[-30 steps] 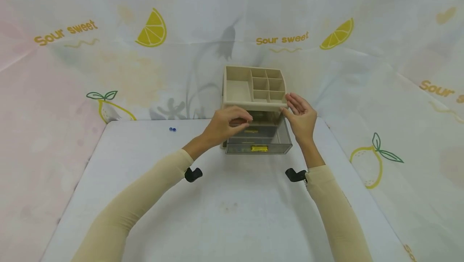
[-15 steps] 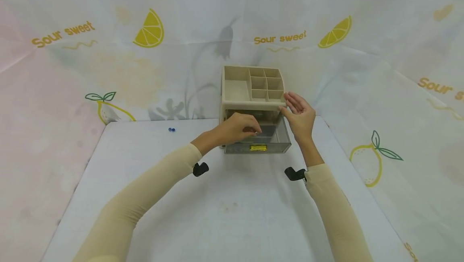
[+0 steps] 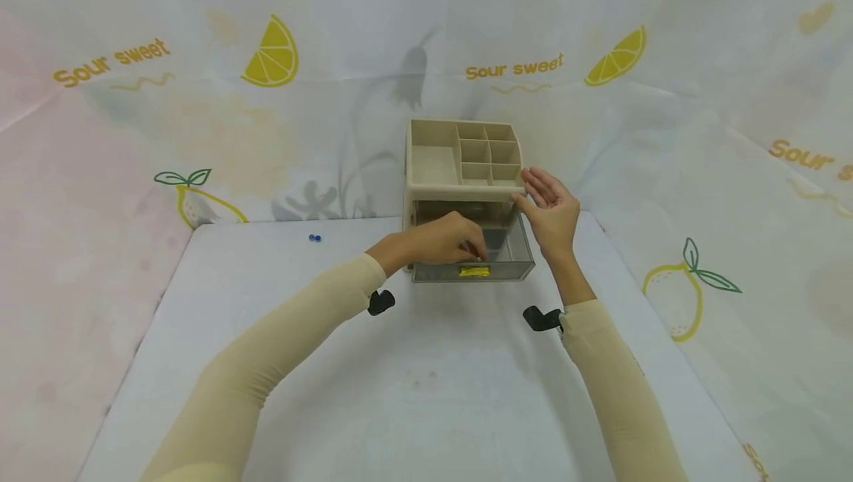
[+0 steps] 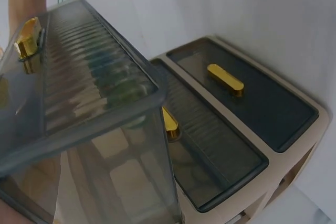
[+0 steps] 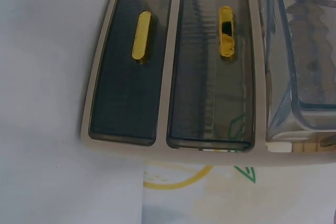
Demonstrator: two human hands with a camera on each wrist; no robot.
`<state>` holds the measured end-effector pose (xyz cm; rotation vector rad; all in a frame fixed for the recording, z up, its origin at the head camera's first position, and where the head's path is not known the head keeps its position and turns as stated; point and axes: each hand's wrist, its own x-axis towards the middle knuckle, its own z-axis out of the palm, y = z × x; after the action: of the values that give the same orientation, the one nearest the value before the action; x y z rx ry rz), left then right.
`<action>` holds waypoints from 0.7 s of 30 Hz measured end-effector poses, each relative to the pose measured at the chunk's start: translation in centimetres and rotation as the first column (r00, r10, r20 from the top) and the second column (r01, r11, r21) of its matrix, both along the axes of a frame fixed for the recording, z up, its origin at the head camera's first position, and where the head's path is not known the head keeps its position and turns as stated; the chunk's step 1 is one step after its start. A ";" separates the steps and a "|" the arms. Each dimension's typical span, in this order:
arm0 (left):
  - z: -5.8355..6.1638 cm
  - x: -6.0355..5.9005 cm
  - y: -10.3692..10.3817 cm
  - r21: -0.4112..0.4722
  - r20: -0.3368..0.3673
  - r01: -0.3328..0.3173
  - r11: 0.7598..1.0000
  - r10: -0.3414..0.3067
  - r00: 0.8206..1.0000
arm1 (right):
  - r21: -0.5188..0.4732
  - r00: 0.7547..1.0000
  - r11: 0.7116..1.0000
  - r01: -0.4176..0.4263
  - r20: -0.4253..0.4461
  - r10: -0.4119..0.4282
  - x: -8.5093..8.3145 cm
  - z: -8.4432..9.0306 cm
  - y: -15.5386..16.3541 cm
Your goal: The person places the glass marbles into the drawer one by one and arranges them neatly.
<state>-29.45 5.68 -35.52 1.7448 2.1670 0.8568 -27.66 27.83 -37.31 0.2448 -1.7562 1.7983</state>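
Observation:
A beige desktop organizer (image 3: 433, 191) has its top clear grey drawer (image 3: 516, 270) pulled out. My left hand (image 3: 443, 239) reaches over this drawer from the left, fingers curled down inside near its front wall. Thumb and forefinger pinch a tiny pale thing, mostly hidden by the fingers. My right hand (image 3: 554, 217) rests on the organizer's right front corner, thumb at the front rim and fairly straight fingers along the side. In the left wrist view, the pulled-out drawer's gold handle (image 4: 27, 38) shows, with blurred blue and green tints through the clear plastic.
Two lower drawers, one with a gold handle (image 5: 142, 35) and the other with a matching handle (image 5: 227, 32), are pushed in. Two small blue round pieces (image 3: 315, 238) lie on the white table (image 3: 373, 393) left of the organizer. A lemon-print cloth (image 3: 360, 38) hangs behind.
My left hand has moved right and down, from above the drawer's left part into it near the front wall. My right hand has stayed at the organizer's corner.

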 end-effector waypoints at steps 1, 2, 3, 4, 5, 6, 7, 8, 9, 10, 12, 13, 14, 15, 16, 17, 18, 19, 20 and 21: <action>0.0 -0.1 0.1 -0.011 -0.005 0.005 1.000 -0.005 1.000 | -0.004 1.000 1.000 0.001 0.001 -0.001 0.0 0.0 0.0; -0.1 -0.2 0.3 -0.021 -0.009 0.011 1.000 -0.011 1.000 | -0.007 1.000 1.000 0.003 0.001 -0.003 0.0 0.0 -0.1; -0.1 -0.3 0.4 -0.033 -0.010 0.015 0.999 -0.015 1.000 | -0.008 1.000 1.000 0.006 0.001 -0.006 0.0 0.0 -0.1; -0.1 -0.4 0.5 -0.046 -0.013 0.015 0.999 -0.016 1.000 | -0.010 1.000 1.000 0.007 0.000 -0.007 -0.1 -0.1 -0.1; -0.2 -0.5 0.5 -0.061 -0.013 0.016 0.998 -0.016 1.000 | -0.012 1.000 1.000 0.007 -0.002 -0.007 -0.1 -0.1 -0.1; -0.2 -0.5 0.5 -0.075 -0.010 0.014 0.997 -0.015 1.000 | -0.014 1.000 1.000 0.007 -0.002 -0.007 -0.1 -0.1 -0.1; -0.2 -0.6 0.5 -0.089 -0.010 0.011 0.996 -0.012 1.000 | -0.010 1.000 1.000 0.008 -0.004 -0.008 -0.1 -0.1 -0.1; -0.2 -0.6 0.5 -0.099 -0.009 0.008 0.995 -0.009 1.000 | -0.010 1.000 1.000 0.005 -0.006 -0.005 -0.2 -0.1 -0.1; -0.2 -0.6 0.5 -0.108 -0.010 0.005 0.994 -0.006 1.000 | -0.010 1.000 1.000 0.003 -0.007 -0.003 -0.2 -0.1 -0.1; -0.2 -0.6 0.5 -0.115 -0.013 0.001 0.993 -0.002 1.000 | -0.009 1.000 1.000 0.001 -0.007 -0.001 -0.3 -0.1 -0.1; -0.2 -0.6 0.5 -0.118 -0.016 0.001 0.993 -0.003 1.000 | -0.007 1.000 1.000 -0.001 -0.009 0.001 -0.3 -0.2 -0.1; -0.2 -0.6 0.6 -0.116 -0.020 0.003 0.993 -0.005 1.000 | -0.009 1.000 1.000 -0.002 -0.012 0.002 -0.3 -0.2 -0.1; -0.3 -0.6 0.6 -0.115 -0.020 0.005 0.993 -0.007 1.000 | -0.014 1.000 1.000 -0.003 -0.013 0.003 -0.4 -0.1 -0.1; -0.3 -0.7 0.7 -0.116 -0.018 0.007 0.993 -0.009 1.000 | -0.017 1.000 1.000 -0.003 -0.014 0.002 -0.3 -0.2 -0.1; -0.4 -0.7 0.8 -0.116 -0.017 0.008 0.993 -0.010 1.000 | -0.019 1.000 1.000 -0.003 -0.016 0.003 -0.4 -0.2 0.0; -0.4 -0.7 0.9 -0.116 -0.014 0.008 0.993 -0.010 1.000 | -0.022 1.000 1.000 -0.002 -0.018 0.002 -0.4 -0.2 0.0; -0.4 -0.7 0.9 -0.116 -0.011 0.009 0.993 -0.010 1.000 | -0.019 1.000 1.000 0.000 -0.021 0.000 -0.4 -0.3 0.0; -0.5 -0.7 1.0 -0.116 -0.009 0.010 0.993 -0.011 1.000 | -0.018 1.000 1.000 0.002 -0.025 -0.003 -0.4 -0.3 0.1; -0.5 -0.7 1.1 -0.117 -0.004 0.011 0.993 -0.012 1.000 | -0.014 1.000 1.000 0.007 -0.026 -0.007 -0.4 -0.3 0.1; -0.5 -0.7 1.2 -0.116 -0.004 0.013 0.993 -0.014 1.000 | -0.010 1.000 1.000 0.011 -0.029 -0.011 -0.4 -0.4 0.1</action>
<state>-30.20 6.83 -36.04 1.7058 2.1595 0.7091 -28.01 27.93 -37.68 0.2553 -1.7249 1.7866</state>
